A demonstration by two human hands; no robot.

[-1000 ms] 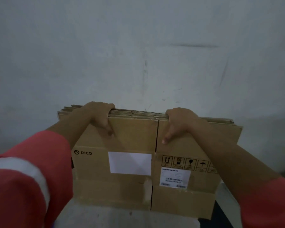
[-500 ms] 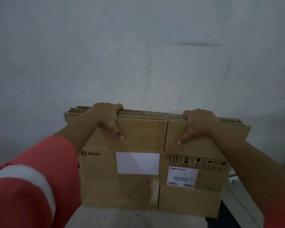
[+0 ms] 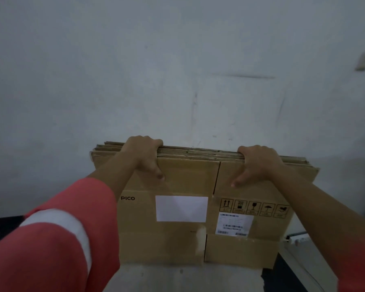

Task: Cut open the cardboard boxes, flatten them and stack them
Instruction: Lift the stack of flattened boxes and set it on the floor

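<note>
The fingers of the left hand (image 3: 143,153) and the right hand (image 3: 259,163) lay over the top edge of the stack (image 3: 188,175) and were hidden behind it; only the thumbs showed. The sleeve (image 3: 51,239) covered the stack's lower left corner. The print on the label (image 3: 234,224) was too small to read. A pale thing (image 3: 363,62) on the wall (image 3: 177,60) was blurred.

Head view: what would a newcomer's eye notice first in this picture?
The upright stack of flattened cardboard boxes in the lower middle, before a grey wall. The left hand and right hand grip its top edge, thumbs on the front face. A blank white label sits mid-front.
</note>
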